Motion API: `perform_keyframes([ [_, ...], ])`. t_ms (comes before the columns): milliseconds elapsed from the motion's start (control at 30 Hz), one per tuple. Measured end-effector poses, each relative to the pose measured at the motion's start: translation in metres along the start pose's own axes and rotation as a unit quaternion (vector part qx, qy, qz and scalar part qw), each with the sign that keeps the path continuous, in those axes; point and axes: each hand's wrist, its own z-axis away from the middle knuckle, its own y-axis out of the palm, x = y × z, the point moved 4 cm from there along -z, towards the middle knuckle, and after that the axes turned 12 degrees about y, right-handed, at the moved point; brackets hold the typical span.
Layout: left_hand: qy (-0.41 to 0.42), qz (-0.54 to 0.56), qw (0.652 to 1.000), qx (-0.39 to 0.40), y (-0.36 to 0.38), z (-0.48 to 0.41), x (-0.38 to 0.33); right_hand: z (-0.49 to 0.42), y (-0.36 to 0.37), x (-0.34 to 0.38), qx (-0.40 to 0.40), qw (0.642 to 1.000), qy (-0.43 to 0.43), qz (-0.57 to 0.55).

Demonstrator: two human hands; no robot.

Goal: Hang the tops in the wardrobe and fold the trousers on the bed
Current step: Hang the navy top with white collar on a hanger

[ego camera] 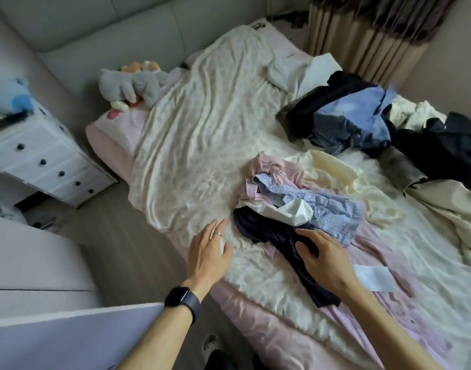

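Scene: A bed (202,145) under a crumpled pale cover is shown from above, with clothes heaped in two lots on its right half.
Step in hand: The sorting is judged to be at its start. Nothing is seen folded or hung, and a first piece is being singled out from the near pile (301,193) at centre frame.
Left hand (210,252): It is held flat and released, fingers straight, over the cover just left of the navy garment (269,236). A ring and a dark watch (182,300) are worn.
Right hand (322,260): It is spread loosely over the navy garment with nothing grasped. Whether the cloth is touched cannot be told.
Task's things: The navy garment lies at the near edge of the near pile, one end trailing toward the bed's edge. Pink, blue-striped, white and cream pieces are bunched behind it. A far pile (362,121) of dark and denim items is seen at upper right.
Next move: The navy piece would need to be gripped, lifted clear and shaken open so that top or trousers can be told.
Containers: A white chest of drawers (42,161) at left is shown with its drawers closed, contents unseen. A pale panel (69,337) at lower left cannot be confirmed as the wardrobe.
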Motion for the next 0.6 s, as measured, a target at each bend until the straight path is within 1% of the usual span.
perform_keyframes([
  [133,-0.018,-0.016,0.999,0.034,0.020,-0.041,0.022,-0.047,0.015,-0.012,0.019,0.998,0.054,-0.010],
  [267,-0.027,-0.059,0.994,0.090,0.045,-0.085,0.054,-0.089,0.050,-0.024,0.062,0.988,0.137,-0.039],
  [400,-0.034,-0.092,0.985,0.143,0.077,-0.134,0.090,-0.136,0.090,-0.027,0.091,0.976,0.197,-0.027],
  [533,-0.040,-0.100,0.978,0.181,0.112,-0.173,0.125,-0.178,0.132,-0.024,0.128,0.962,0.230,-0.071],
  [600,-0.044,-0.102,0.975,0.192,0.129,-0.181,0.138,-0.196,0.148,-0.026,0.127,0.953,0.250,-0.114],
])
